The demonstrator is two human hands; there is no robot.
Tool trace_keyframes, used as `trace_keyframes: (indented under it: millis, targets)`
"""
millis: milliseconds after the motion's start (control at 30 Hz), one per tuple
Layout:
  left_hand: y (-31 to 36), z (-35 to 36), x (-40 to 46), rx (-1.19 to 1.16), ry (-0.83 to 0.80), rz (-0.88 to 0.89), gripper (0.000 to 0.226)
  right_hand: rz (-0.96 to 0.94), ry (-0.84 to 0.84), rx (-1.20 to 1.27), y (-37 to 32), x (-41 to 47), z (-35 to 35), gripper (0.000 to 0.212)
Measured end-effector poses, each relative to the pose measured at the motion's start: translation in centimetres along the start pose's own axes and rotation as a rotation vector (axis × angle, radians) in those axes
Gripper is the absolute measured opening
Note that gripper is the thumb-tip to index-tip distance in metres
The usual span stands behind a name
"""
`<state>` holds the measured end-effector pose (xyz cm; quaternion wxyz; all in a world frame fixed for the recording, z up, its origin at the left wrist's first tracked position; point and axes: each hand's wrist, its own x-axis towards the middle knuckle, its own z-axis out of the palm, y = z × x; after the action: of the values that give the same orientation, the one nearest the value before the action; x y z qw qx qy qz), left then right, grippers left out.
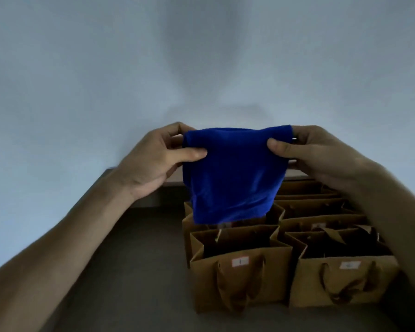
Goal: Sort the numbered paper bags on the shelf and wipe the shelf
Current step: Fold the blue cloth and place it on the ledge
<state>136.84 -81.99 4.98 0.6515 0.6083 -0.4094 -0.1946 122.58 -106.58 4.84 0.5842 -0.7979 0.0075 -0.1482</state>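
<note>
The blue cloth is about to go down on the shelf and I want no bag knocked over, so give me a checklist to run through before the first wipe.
1. Blue cloth gripped at both top corners by left hand and right hand: ok.
2. Cloth on the shelf surface: not ok, it hangs in the air above the bags.
3. Bare shelf to the left of the bags for wiping: ok.
4. Paper bags upright in two rows: ok.
5. Labels readable: front-left bag shows 1; front-right bag cannot tell, blurred.
6. Shelf under the bags reachable: not ok, bags cover it.
</note>
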Motion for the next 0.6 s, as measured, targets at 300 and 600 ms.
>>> trace_keyframes:
  millis: [300,600]
  targets:
    - [-1.2,-2.9,10.1,0.336,0.245,-0.051,0.024,0.105,0.191,-0.186,1.7,10.5,-1.8,0.012]
    - [-8.6,-3.5,13.4,0.547,0.405,0.140,0.027,-0.111,0.332,-0.339,7.2,14.4,-0.9,0.019]
